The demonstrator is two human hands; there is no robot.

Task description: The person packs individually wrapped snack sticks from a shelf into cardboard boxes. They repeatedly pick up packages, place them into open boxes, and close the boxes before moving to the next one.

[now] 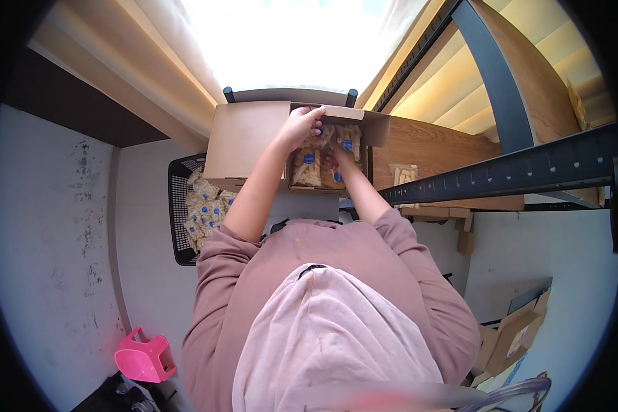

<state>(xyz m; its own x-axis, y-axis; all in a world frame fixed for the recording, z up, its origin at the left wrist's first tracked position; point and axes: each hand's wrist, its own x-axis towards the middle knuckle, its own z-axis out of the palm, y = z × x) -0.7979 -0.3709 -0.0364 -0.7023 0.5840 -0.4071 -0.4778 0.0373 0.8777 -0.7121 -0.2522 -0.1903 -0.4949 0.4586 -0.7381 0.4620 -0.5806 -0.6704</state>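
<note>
An open cardboard box (246,141) stands in front of me, its wide flap laid out to the left. Inside it lie several clear packets (307,172) of pale, stick-shaped pieces with round blue labels. My left hand (303,128) is at the box's far side, its fingers closed on the edge of the far flap (343,112). Lower and to the right, my right hand (341,158) reaches into the box. Its fingers are apart and rest against the packets; their tips are partly hidden.
Left of the box, a black plastic basket (178,213) holds many similar packets. A wooden shelf (432,147) with a black metal frame (515,172) runs along the right, bearing another packet (405,177). A pink plastic stool (146,356) stands at the lower left. Flattened cardboard (515,336) leans lower right.
</note>
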